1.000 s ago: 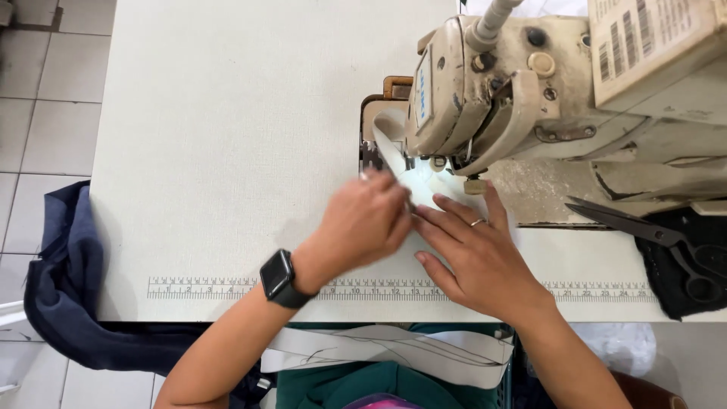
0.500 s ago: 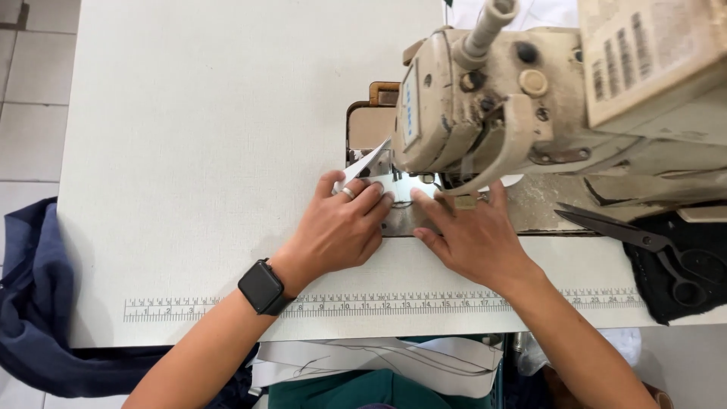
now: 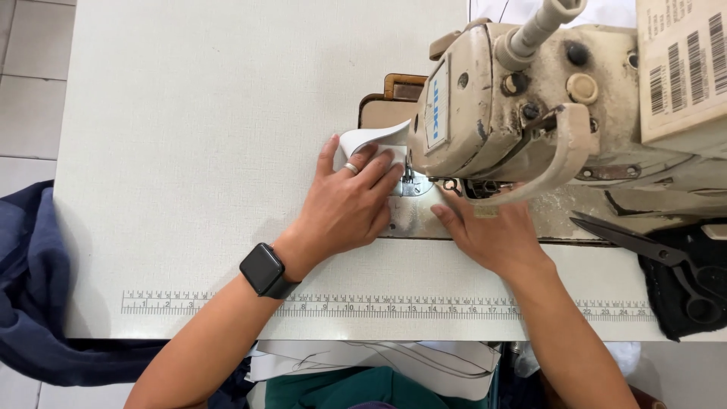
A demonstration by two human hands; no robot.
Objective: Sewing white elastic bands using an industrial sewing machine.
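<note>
The worktop (image 3: pixel 189 113) is a pale, textured surface with a printed ruler strip (image 3: pixel 379 307) along its near edge. The sewing machine (image 3: pixel 530 113), cream and worn, occupies the right half; its head overhangs the needle plate (image 3: pixel 415 188).

A dark blue cloth (image 3: pixel 30 303) hangs off the left edge of the worktop. It lies well apart from the needle, so a snag from that side is judged unlikely.

The left hand (image 3: pixel 344 208) lies flat, fingers spread, pressing the white fabric piece (image 3: pixel 371 144) onto the plate just beside the needle area. The fabric piece is thus under the left fingertips, with its far end curling up against the machine head. The right hand (image 3: pixel 496 235) rests palm down in front of the plate; its fingertips pass under the machine head, so whether they pinch the fabric cannot be told.

Risk 1: the left fingertips sit very near the needle. If the machine runs while they press this close, a puncture is possible.

Risk 2: the curled end of the fabric may fold under the foot and be stitched double.

Risk 3: uneven pressure between the two hands may skew the seam.

Black scissors (image 3: pixel 651 254) lie on a dark pad (image 3: pixel 681 303) at the right, near the right forearm; a sweep of the arm could knock them off.
</note>
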